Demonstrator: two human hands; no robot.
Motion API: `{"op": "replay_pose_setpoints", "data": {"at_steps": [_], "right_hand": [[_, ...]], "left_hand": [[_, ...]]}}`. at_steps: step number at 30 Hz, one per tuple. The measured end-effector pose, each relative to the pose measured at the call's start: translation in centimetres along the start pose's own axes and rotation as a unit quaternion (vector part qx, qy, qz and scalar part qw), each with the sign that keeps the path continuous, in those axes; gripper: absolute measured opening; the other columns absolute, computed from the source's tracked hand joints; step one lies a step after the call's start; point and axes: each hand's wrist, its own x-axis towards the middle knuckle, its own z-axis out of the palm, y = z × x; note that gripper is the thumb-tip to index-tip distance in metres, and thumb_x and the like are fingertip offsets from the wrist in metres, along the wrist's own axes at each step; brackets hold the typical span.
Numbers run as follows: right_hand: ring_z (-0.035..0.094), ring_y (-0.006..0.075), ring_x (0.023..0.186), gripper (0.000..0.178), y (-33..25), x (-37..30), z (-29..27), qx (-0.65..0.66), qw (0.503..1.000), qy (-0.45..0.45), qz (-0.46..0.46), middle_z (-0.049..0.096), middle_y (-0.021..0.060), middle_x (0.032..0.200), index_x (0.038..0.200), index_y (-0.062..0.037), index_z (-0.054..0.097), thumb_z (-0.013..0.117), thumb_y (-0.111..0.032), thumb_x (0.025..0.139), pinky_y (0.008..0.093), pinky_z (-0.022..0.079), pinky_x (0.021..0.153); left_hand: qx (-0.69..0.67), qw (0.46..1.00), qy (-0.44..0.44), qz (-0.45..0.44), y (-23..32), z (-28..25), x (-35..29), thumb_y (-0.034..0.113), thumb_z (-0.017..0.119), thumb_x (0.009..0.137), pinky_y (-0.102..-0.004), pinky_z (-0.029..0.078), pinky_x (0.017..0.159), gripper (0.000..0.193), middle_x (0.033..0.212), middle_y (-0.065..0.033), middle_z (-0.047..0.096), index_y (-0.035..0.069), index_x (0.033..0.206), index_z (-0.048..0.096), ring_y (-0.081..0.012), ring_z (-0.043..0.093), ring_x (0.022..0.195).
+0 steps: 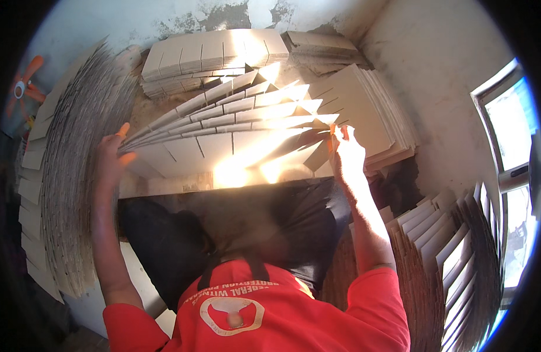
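A set of slotted cardboard dividers [247, 116] spans the space in front of me, several long strips fanned out above one another. Their left ends come together at my left hand [111, 154], which is closed on them and has orange covers on its fingertips. At the right end, my right hand [347, 154] pinches the dividers near the lowest strips, with orange showing at a fingertip. Short cross pieces [322, 154] stand at an angle between the strips on this side. Bright sunlight washes out part of the cardboard, so some slots cannot be made out.
Slotted cardboard is stacked at the back [215, 51], with a larger pile of sheets [364, 111] at the right. A tall cardboard stack [85, 152] rises at the left, beside an orange fan [25, 88]. More cardboard pieces [438, 246] stand at the lower right, below a window [514, 129].
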Motion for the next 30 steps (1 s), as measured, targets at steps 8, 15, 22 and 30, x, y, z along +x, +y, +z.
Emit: {"op": "replay_pose_setpoints", "data": {"at_steps": [8,15,22,30], "right_hand": [[0.067,0.0309,0.068,0.038,-0.2,-1.2,-1.9,0.116,0.99,-0.075,0.015,0.066,0.0171,0.081,0.12,-0.0059,0.061,0.067,-0.006,0.082,0.0364,0.053,0.059],[0.066,0.0309,0.066,0.06,-0.5,-0.6,-3.5,0.2,0.975,-0.099,0.013,0.069,0.0157,0.089,0.142,-0.0166,0.048,0.062,-0.001,0.086,0.0346,0.053,0.061],[0.056,0.0096,0.056,0.047,4.3,1.1,-2.4,0.303,0.91,-0.254,0.121,0.068,0.0086,0.075,0.136,-0.0093,0.055,0.065,-0.008,0.089,0.0269,0.047,0.053],[0.06,0.012,0.074,0.038,3.9,8.8,2.8,0.423,0.87,-0.046,0.251,0.068,0.0063,0.085,0.125,-0.0064,0.064,0.069,-0.012,0.087,0.0258,0.05,0.071]], "left_hand": [[-0.317,0.895,0.26,-0.175,-4.9,4.2,-2.3,0.044,0.06,0.094,-0.0389,0.035,0.11,0.073,0.153,-0.0135,0.032,0.012,0.153,0.029,-0.0281,0.041,0.133],[-0.554,0.771,0.224,-0.22,-10.0,7.2,-0.8,0.054,0.05,0.097,-0.0421,0.027,0.113,0.072,0.156,-0.0133,0.028,0.014,0.153,0.029,-0.0285,0.031,0.14],[-0.588,0.761,0.2,-0.186,-9.9,8.4,1.2,0.068,0.043,0.093,-0.0448,0.023,0.116,0.086,0.156,-0.0132,0.027,0.009,0.153,0.027,-0.0284,0.027,0.143],[-0.628,0.713,0.241,-0.197,-9.7,8.7,6.6,0.072,0.037,0.092,-0.0447,0.023,0.117,0.091,0.157,-0.0132,0.027,0.007,0.153,0.024,-0.0283,0.026,0.144]]}}
